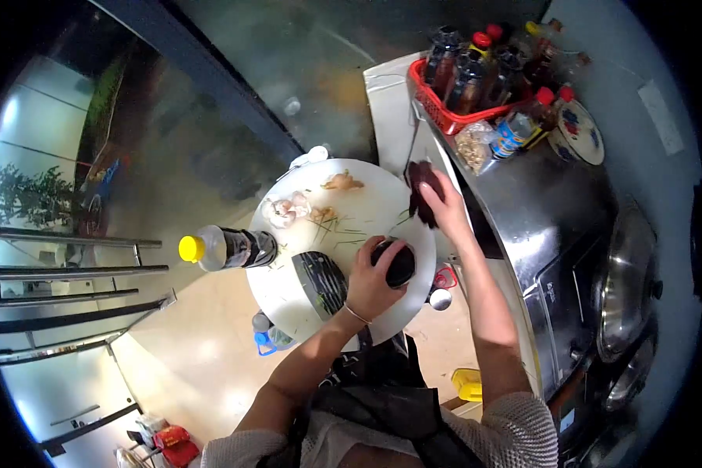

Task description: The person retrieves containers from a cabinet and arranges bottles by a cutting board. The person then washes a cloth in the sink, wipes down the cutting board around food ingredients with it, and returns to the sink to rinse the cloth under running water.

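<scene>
My left hand (373, 282) is wrapped round a black, round-topped object (398, 264) at the right part of a white round table (288, 257). My right hand (446, 204) grips a dark reddish-brown, cloth-like piece (421, 187) over the table's right edge. Left of my left hand lies a flat black thing with light stripes (320, 282). Garlic bulbs (287, 209) and a piece of ginger (343, 182) are farther back on the table, with thin green scraps (335, 226) scattered near them. A large bottle with a yellow cap (230, 248) overlaps the table's left edge.
To the right runs a dark counter (515, 207) with a red basket (454, 117) of several bottles, a bag of dried food (474, 147) and a patterned plate (581, 131). Large metal lids (628, 273) stand along the right wall. Metal railings (70, 273) are at left.
</scene>
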Available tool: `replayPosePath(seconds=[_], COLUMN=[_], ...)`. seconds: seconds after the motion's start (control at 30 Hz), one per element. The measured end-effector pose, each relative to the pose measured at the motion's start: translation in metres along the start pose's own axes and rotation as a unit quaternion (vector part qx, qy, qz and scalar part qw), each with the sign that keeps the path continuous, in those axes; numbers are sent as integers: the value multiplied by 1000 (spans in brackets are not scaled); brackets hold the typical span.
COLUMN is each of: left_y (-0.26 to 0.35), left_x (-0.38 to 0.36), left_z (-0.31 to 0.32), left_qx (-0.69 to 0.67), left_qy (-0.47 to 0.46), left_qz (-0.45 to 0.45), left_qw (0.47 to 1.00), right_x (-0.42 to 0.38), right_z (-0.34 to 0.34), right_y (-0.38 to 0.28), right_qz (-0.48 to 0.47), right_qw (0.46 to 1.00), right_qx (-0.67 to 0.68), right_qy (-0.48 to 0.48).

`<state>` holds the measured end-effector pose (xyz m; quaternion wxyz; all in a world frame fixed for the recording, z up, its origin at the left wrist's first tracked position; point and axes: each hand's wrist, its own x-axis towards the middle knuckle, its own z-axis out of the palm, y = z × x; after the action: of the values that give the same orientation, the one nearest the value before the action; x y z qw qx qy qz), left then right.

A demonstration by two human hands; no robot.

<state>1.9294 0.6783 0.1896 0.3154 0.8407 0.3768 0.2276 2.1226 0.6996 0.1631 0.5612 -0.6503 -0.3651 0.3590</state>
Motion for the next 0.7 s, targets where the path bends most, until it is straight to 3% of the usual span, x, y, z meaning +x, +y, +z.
replayPosePath(seconds=[0.03, 0.07, 0.27, 0.33, 0.4, 0.43, 0.47, 0.53, 0.57, 0.6, 0.63, 0.7], left_y=[-2, -5, -23, -27, -28, -22, -16, -21, -18, -17, -17, -14], left_x=[-2, -6, -29, -38, -40, -35, -29, -20, -12, -1, 9, 31], left_z=[-2, -5, -43, -60, -83, -96, -109, -127, -131, -134, -132, -123], left_qx=[-11, -12, -111, -120, -176, -152, -126, -28, -13, 2, 3, -26], left_qy=[-4, -7, 55, 84, 124, 148, 172, 174, 177, 180, 179, 160], left_qz=[15, 8, -33, -42, -76, -62, -49, -14, 4, 22, 22, 43], left_qw=[1000, 1000, 992, 988, 974, 975, 976, 984, 984, 983, 984, 986], right_x=[23, 34, -8, -44, -80, -84, -82, -55, -34, -6, 12, 21], right_z=[11, 20, 60, 74, 81, 84, 92, 64, 63, 61, 65, 76], right_y=[17, 35, 78, 70, 62, 79, 83, 62, 42, 33, 34, 51], right_qz=[-121, -238, -276, -190, -168, -168, -111, -160, -167, -163, -258, -210], right_qw=[981, 926, 841, 849, 871, 871, 975, 908, 927, 949, 905, 919], right_qx=[-148, -290, -466, -491, -434, -435, -155, -368, -335, -268, -316, -319], right_qy=[-13, -26, 22, -48, -157, -156, -117, -119, 2, 34, 120, 99])
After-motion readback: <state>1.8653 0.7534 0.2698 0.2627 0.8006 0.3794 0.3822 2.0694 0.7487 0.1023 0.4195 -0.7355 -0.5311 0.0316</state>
